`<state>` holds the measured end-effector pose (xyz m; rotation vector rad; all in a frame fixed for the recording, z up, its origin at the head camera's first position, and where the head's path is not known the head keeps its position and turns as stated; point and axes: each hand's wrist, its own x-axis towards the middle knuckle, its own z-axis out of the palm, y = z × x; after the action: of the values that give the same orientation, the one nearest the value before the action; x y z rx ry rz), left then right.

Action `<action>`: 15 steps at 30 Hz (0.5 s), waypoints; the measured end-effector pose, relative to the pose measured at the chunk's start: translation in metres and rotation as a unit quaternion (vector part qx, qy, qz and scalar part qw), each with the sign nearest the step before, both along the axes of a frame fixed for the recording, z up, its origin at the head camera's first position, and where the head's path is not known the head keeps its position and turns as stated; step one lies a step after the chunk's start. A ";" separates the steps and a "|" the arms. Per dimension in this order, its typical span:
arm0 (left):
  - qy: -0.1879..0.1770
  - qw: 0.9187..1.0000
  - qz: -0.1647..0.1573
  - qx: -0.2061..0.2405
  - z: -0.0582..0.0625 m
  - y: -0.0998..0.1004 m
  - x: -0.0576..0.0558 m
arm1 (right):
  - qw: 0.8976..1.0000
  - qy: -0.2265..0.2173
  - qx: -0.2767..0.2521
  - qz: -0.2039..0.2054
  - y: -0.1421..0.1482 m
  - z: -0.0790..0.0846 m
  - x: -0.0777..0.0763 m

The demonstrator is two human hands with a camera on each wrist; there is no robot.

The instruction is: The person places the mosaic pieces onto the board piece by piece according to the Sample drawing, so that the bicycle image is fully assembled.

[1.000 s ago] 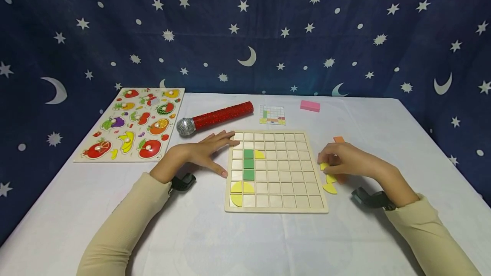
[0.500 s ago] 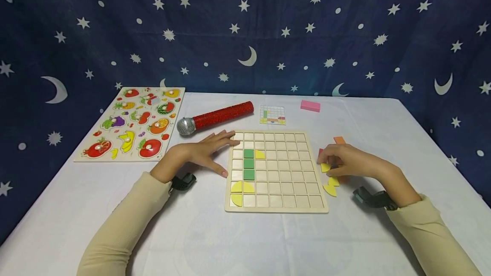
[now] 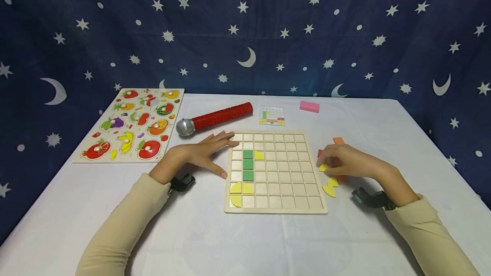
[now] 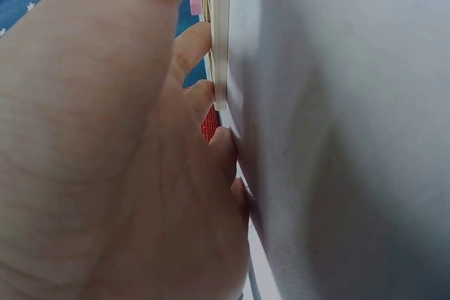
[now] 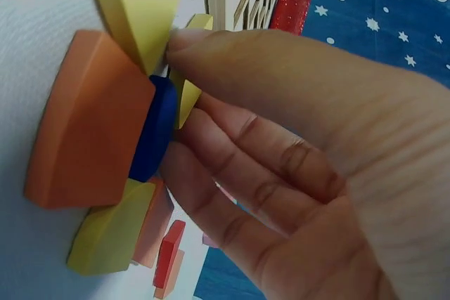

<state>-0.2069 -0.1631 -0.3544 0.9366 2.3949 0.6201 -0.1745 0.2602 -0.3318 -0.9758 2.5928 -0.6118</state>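
Observation:
A wooden grid board [image 3: 284,178] lies flat, holding green squares [image 3: 248,165] and yellow quarter-circle pieces [image 3: 236,201] in cells at its left. My left hand [image 3: 203,153] rests with spread fingers at the board's left edge; the left wrist view shows the palm [image 4: 105,145] and fingertips by the board's side. Right of the board, my right hand [image 3: 350,161] pinches a yellow quarter-circle piece [image 5: 188,93] between thumb and fingers. Around those fingers lie a blue piece [image 5: 156,128], an orange piece [image 5: 91,124], further yellow pieces [image 5: 112,233] and a red piece [image 5: 169,254].
A small printed pattern card [image 3: 272,116] and a pink block [image 3: 309,106] lie beyond the board. A red microphone [image 3: 222,116] lies behind my left hand. A fruit puzzle board [image 3: 130,127] occupies the left of the white-covered table [image 3: 261,246], before a starry cloth [image 3: 245,33].
Near my right hand, the loose yellow pieces have shifted slightly towards me, and a red piece has come into sight beside the fingers. The left hand stays at the board's edge.

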 end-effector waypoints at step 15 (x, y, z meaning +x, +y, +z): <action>-0.002 1.000 0.008 0.003 0.000 0.001 0.002 | 1.000 -0.012 -0.018 0.004 0.000 0.002 0.002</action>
<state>-0.2049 -0.1622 -0.3543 0.9192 2.3995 0.6345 -0.1729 0.2605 -0.3299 -0.9832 2.5638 -0.6673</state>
